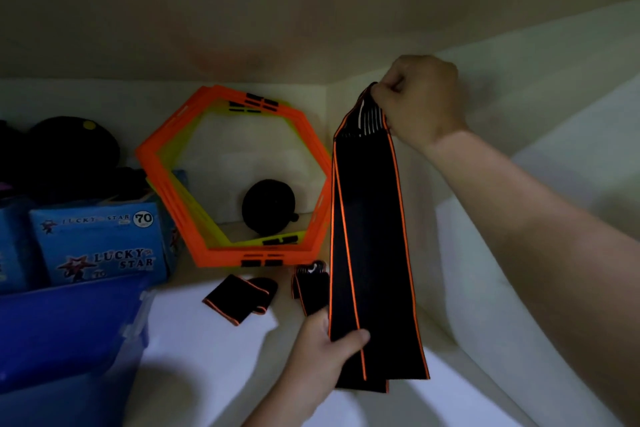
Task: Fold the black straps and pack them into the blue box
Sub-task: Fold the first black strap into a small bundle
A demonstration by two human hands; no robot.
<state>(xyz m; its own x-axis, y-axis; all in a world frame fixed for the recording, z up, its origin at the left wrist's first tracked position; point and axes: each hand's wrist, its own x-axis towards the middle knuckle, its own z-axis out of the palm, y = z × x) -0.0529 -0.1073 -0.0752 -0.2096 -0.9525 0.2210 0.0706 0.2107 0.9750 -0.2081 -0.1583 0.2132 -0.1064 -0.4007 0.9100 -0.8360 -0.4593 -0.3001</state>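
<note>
A long black strap [367, 236] with orange edges hangs doubled over in the air. My right hand [420, 99] is shut on its folded top end, high at the right. My left hand [323, 348] pinches the strap's left edge near the bottom. Two more black straps lie on the white surface: a folded one [239, 298] and a smaller one [310, 286] partly behind the hanging strap. The blue box [69, 333] stands at the lower left, with its interior in shadow.
Orange and yellow hexagon rings [235, 180] lean against the back wall, with a black round object [268, 206] behind them. Blue Lucky Star cartons [100, 246] and dark round items [65, 149] sit at the left. White walls close in at the back and right.
</note>
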